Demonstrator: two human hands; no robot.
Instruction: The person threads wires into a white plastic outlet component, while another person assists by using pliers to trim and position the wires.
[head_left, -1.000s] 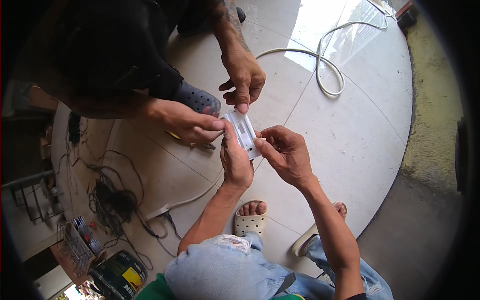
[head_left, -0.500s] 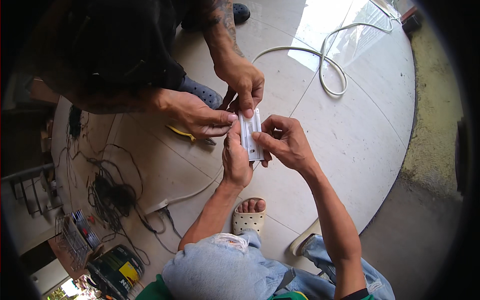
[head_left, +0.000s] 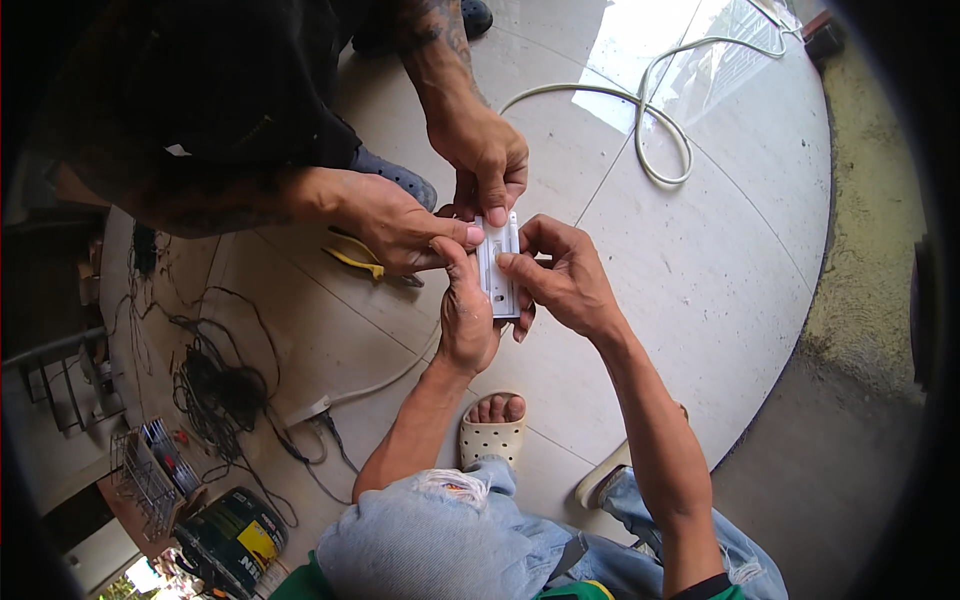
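Observation:
A narrow white plastic casing with slots (head_left: 499,283) is held lengthwise in front of me, above the floor. My left hand (head_left: 470,320) is closed along its left side, with the thumb raised beside the other person's fingers. From the right, my right hand (head_left: 572,278) grips it with the thumb pressed on its face; the other fingers are partly hidden behind. A co-worker's hand (head_left: 482,150) holds the far end with a thumb on top. Their other hand (head_left: 385,225) reaches in from the left, its thumb at the casing's upper left edge.
Yellow-handled pliers (head_left: 352,262) lie on the tiles under the co-worker's arm. A white cable (head_left: 655,110) loops at the far right. At left are tangled dark wires (head_left: 220,390), a wire basket (head_left: 145,485) and a dark green container (head_left: 232,540). A rough concrete strip (head_left: 850,290) borders the tiles.
My left thumb has lifted away from the casing's side. The co-worker's left-side hand has moved right, its thumb now at the casing's edge. My right hand has shifted slightly up and left.

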